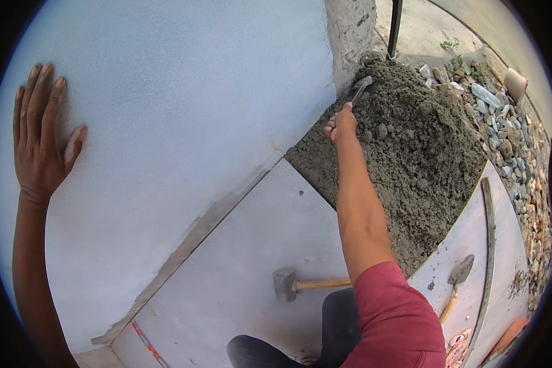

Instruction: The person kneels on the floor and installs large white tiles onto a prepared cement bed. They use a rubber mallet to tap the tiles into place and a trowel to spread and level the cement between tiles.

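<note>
My left hand (40,144) lies flat against the pale blue-white wall (184,110), fingers stretched upward and thumb out to the side. Reaching far forward, my right hand (342,124) is closed round the handle of a small hammer (363,83) with a grey metal head. The hammer's head is close to the foot of the wall's corner, over a rough bed of damp grey mortar (411,147). Large pale floor tiles (251,233) border the mortar on the near side. On them, beside my knees, rests a mallet (285,285) with a dark block head and wooden handle.
To the right lie a pointing trowel (461,270) and a long thin straight bar (489,233) on another tile. Stones and rubble (509,138) line the far right, with a whitish bucket (515,84). A red strip (147,343) lies by the wall's base.
</note>
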`<state>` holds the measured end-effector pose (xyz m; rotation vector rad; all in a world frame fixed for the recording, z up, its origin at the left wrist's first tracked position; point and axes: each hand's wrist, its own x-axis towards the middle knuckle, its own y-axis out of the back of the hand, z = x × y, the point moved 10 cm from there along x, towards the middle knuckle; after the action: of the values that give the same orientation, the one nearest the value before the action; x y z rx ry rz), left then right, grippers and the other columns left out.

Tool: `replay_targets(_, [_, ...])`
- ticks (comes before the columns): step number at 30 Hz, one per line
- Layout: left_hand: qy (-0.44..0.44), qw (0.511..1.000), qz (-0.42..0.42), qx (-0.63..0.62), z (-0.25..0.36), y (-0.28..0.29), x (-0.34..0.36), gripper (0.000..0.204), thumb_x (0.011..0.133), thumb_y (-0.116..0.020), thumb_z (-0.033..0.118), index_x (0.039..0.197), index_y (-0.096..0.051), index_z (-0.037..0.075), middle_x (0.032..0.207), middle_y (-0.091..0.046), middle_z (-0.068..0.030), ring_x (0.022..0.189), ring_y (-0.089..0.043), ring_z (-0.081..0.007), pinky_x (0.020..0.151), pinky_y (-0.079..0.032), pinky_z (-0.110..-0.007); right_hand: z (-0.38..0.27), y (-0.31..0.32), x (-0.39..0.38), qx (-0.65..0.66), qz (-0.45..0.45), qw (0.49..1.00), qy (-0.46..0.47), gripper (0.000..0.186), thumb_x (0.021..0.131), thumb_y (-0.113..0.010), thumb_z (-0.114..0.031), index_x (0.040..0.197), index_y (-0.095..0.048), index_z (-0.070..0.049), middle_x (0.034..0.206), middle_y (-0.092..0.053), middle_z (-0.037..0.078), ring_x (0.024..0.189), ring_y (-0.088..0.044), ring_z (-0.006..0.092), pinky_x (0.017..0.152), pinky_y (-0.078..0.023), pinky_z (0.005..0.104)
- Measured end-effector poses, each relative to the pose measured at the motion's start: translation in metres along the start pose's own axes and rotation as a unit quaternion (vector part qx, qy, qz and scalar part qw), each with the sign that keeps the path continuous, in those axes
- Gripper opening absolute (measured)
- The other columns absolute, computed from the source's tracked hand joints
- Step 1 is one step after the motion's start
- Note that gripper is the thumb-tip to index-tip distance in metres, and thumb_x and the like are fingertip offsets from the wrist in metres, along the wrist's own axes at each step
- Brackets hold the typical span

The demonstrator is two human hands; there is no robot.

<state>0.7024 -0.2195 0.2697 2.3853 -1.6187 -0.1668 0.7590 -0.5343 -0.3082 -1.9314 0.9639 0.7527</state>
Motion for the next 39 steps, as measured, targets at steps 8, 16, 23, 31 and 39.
replay_targets(8, [-0.004, 1.000, 0.007, -0.011, -0.001, 0.003, 0.005, 0.068, 0.096, -0.062, 0.038, 0.153, -0.033, 0.016, 0.158, -0.035, -0.0096, 0.149, -0.028, -0.0262, 0.124, -0.021, -0.045, 0.000, -0.001, -0.040, 0.008, 0.035, 0.990, 0.136, 0.060, 0.099, -0.039, -0.066, 0.073, -0.036, -0.011, 0.055, -0.036, 0.001, 0.045, -0.032, 0.0159, 0.042, -0.028, 0.0333])
replay_targets(16, [0.014, 1.000, 0.003, -0.024, -0.004, 0.001, -0.005, 0.069, 0.095, -0.063, 0.038, 0.153, -0.033, 0.017, 0.158, -0.035, -0.0088, 0.149, -0.027, -0.0243, 0.125, -0.021, -0.044, -0.031, -0.010, -0.074, 0.083, -0.039, 0.985, 0.144, 0.062, 0.099, -0.039, -0.066, 0.071, -0.034, -0.011, 0.056, -0.036, 0.002, 0.045, -0.032, 0.0164, 0.042, -0.026, 0.0334])
replay_targets(23, [0.015, 0.999, 0.023, -0.036, -0.001, -0.002, 0.006, 0.070, 0.093, -0.065, 0.043, 0.152, -0.036, 0.019, 0.157, -0.038, -0.0069, 0.147, -0.031, -0.0232, 0.124, -0.023, -0.044, 0.031, -0.007, 0.016, 0.080, -0.070, 0.991, -0.084, 0.059, 0.100, -0.036, -0.065, 0.071, -0.029, -0.014, 0.057, -0.031, 0.000, 0.045, -0.031, 0.0157, 0.043, -0.027, 0.0336])
replay_targets(31, [0.007, 0.999, 0.013, -0.034, -0.004, -0.005, -0.004, 0.070, 0.094, -0.064, 0.039, 0.153, -0.034, 0.019, 0.158, -0.035, -0.0075, 0.148, -0.029, -0.0244, 0.124, -0.022, -0.045, -0.036, 0.000, -0.085, 0.068, -0.012, 0.968, 0.240, 0.059, 0.101, -0.035, -0.064, 0.078, -0.037, -0.010, 0.060, -0.038, 0.001, 0.044, -0.034, 0.0152, 0.040, -0.028, 0.0332])
replay_targets(39, [0.019, 1.000, 0.002, -0.025, -0.004, -0.004, -0.005, 0.071, 0.092, -0.065, 0.043, 0.152, -0.036, 0.020, 0.157, -0.038, -0.0066, 0.148, -0.031, -0.0238, 0.124, -0.024, -0.044, 0.003, -0.004, -0.038, 0.053, -0.024, 0.997, 0.047, 0.059, 0.099, -0.037, -0.065, 0.072, -0.033, -0.013, 0.056, -0.026, -0.002, 0.043, -0.025, 0.0151, 0.042, -0.023, 0.0333])
